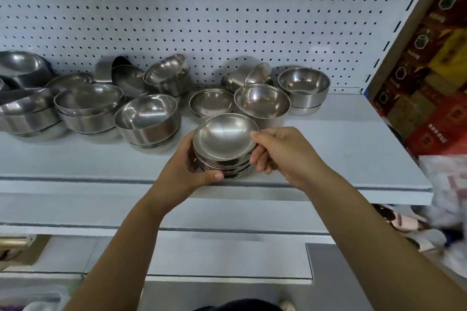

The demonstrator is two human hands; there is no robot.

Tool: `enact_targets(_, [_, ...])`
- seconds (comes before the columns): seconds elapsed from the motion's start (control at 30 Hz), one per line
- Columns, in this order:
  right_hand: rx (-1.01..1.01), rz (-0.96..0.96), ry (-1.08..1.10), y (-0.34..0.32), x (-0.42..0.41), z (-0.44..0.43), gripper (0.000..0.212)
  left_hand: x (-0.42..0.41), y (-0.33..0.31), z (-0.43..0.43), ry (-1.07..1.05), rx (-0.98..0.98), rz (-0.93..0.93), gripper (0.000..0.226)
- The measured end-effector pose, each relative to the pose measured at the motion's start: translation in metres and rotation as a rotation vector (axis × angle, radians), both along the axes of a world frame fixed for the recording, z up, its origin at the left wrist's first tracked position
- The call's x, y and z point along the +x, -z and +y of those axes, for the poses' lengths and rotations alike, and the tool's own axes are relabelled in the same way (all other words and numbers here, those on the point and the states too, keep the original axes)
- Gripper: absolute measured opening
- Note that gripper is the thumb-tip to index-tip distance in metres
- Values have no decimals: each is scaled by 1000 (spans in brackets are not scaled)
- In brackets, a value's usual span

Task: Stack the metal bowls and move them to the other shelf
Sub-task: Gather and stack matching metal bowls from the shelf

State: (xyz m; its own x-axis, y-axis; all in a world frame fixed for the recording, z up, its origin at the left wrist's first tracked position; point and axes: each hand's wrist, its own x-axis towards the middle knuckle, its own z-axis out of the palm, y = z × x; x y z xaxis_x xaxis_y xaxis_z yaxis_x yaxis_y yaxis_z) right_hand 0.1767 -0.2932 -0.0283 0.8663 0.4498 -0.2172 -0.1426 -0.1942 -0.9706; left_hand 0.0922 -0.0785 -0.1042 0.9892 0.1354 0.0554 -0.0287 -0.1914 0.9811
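Left hand (194, 166) cups the short stack of shallow steel bowls (223, 145) from the side, thumb curled across the front; right hand (275, 153) pinches the top rim. The stack sits at the shelf's (341, 149) front edge. Polished metal, likely light, rigid and slippery, so support it underneath. Both forearms reach up, wrists bent inward.

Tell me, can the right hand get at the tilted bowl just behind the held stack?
Likely yes: the tilted bowl sits uncovered just beyond the right hand, which must first release the held stack.
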Motion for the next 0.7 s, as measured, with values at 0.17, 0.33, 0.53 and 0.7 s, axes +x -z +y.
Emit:
enact_targets(0.17, [-51,-52,73,4,-7,0,34,-1,-2,6,71,-18,0,98])
enact_targets(0.33, [-69,-91,130,6,-15,4,40,-1,-4,11,124,-52,8,90])
enact_targets(0.53, [-125,-257,337,21,-30,9,35,-10,-2,17,52,-24,-19,80])
enact_targets(0.7, [-121,-359,371,47,-52,21,85,-31,-4,31,-226,47,-37,38])
